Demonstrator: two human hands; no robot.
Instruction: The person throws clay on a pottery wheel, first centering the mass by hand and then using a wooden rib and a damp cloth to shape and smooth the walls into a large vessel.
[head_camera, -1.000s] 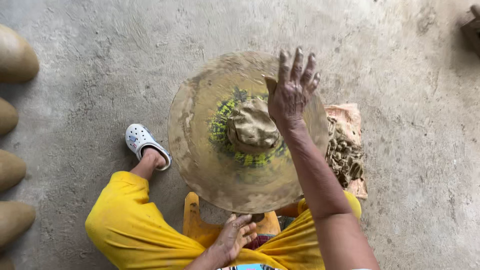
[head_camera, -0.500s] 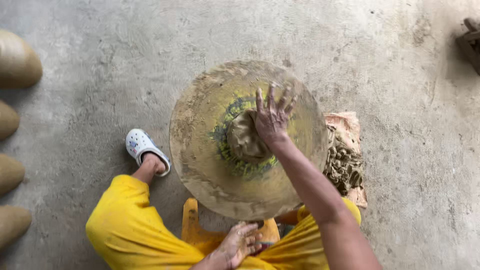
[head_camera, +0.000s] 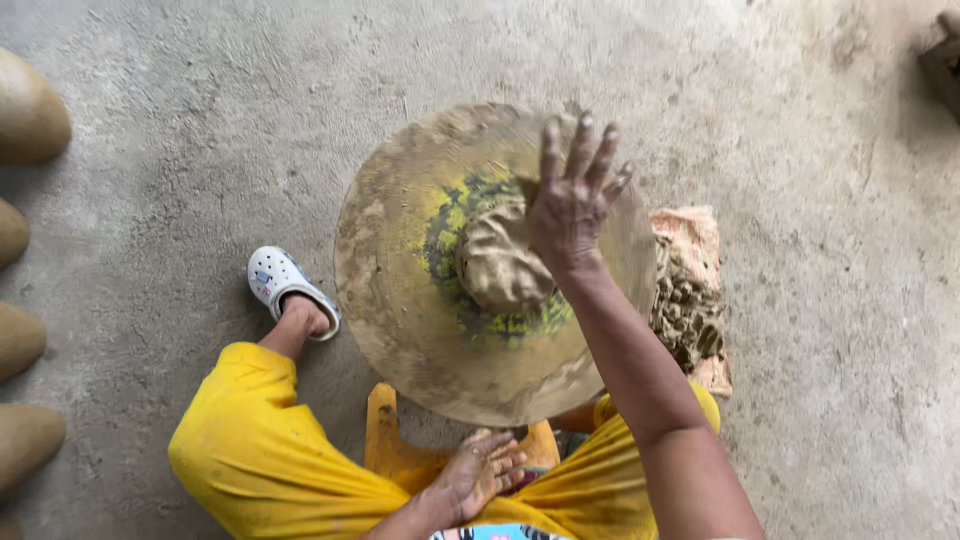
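A lump of brown clay (head_camera: 500, 265) sits at the middle of a round, clay-smeared wheel (head_camera: 400, 300) with yellow-green paint showing around the lump. My right hand (head_camera: 573, 195) is raised over the lump's right side, fingers spread and coated in clay, holding nothing. My left hand (head_camera: 482, 472) rests low by my lap at the wheel's near edge, fingers loosely apart, above a yellow stool (head_camera: 392, 450).
A heap of raw clay (head_camera: 688, 310) lies on an orange cloth (head_camera: 690, 232) right of the wheel. Several rounded clay pots (head_camera: 30, 115) line the left edge. My foot in a white clog (head_camera: 285, 285) is left of the wheel on the concrete floor.
My right hand came down onto the clay lump half a second ago and has now lifted off it again, fingers spread. The left hand stayed by my lap.
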